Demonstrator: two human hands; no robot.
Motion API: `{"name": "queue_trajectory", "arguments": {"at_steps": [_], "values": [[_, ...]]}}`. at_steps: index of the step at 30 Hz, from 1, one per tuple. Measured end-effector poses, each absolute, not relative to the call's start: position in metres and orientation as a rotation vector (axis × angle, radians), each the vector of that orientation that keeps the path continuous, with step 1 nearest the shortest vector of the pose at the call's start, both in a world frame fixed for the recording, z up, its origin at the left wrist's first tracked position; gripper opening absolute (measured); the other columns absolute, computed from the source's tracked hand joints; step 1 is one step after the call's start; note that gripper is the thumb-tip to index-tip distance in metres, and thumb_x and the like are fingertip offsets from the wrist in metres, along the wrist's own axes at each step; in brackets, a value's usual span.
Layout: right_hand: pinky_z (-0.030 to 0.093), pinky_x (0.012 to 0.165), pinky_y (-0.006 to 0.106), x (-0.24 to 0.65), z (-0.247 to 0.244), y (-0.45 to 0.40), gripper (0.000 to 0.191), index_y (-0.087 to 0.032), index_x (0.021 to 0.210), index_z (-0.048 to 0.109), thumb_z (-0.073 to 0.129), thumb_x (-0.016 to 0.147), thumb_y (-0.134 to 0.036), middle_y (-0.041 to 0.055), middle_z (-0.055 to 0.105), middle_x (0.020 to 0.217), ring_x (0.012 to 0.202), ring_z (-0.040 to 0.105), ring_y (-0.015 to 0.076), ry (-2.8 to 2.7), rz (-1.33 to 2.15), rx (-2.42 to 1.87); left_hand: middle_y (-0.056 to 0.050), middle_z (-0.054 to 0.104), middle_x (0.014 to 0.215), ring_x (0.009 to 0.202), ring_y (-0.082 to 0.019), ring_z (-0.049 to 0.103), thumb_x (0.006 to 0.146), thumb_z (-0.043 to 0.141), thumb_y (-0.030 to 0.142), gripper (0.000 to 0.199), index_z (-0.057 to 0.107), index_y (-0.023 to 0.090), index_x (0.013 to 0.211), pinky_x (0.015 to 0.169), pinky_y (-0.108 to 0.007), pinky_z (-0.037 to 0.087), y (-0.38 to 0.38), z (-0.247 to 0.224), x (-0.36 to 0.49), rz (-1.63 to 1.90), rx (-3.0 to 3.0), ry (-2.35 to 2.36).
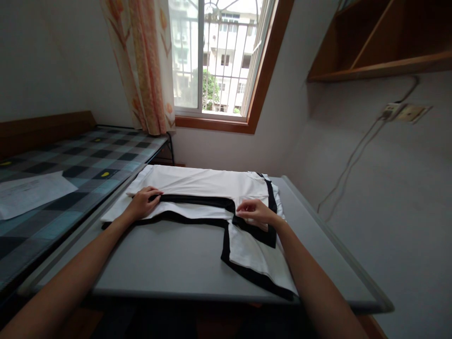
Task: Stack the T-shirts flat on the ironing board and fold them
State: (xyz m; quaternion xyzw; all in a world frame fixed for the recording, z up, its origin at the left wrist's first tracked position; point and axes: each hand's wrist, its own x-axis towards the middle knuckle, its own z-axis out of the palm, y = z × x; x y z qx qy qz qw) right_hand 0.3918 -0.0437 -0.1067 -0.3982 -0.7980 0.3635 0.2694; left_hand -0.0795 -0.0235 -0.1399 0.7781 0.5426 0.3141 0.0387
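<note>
A white shirt [197, 181] with black fabric along its edges lies partly folded over on the grey table, in white and black layers. One sleeve [252, 249] spreads toward the table's front edge at the right. My left hand [144, 202] is at the left end of the folded edge, its fingers closed on the fabric. My right hand [257, 211] pinches the cloth near the base of the sleeve, thumb and fingers together. Between the hands runs a black strip [197, 201] of fabric. The undersides of the layers are hidden.
The grey table [169, 263] has a raised rim. At the left stands a bed with a checked mattress [106, 148] and a paper sheet [31, 193] on it. A curtain [148, 70] hangs by the window. Shelves [381, 68] and a cable [348, 165] are on the right wall.
</note>
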Motion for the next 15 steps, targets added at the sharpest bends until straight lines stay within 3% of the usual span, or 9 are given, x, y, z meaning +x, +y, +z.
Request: {"name": "queue_trajectory", "arguments": {"at_steps": [8,15], "values": [[0.044,0.059,0.028,0.389,-0.115,-0.037,0.037,-0.018,0.074,0.068,0.059,0.082,-0.053,0.0036,0.066,0.067,0.063,0.056,0.0161,-1.945,0.635,-1.225,-0.010,0.068,0.101,0.097,-0.025,0.062,0.085,0.049,0.043,0.037,0.073,0.019,0.099,0.095,-0.039,0.048,-0.028,-0.133,-0.075,0.971,2.345,1.679],[0.048,0.075,0.031,0.406,-0.124,-0.028,0.021,-0.018,0.084,0.072,0.057,0.085,-0.032,0.0066,0.067,0.079,0.073,0.062,0.0181,-1.950,0.218,-1.449,-0.009,0.068,0.102,0.099,-0.025,0.062,0.082,0.048,0.037,0.035,0.075,0.021,0.098,0.095,-0.037,0.047,-0.029,-0.130,-0.083,0.945,2.326,1.839]]}}
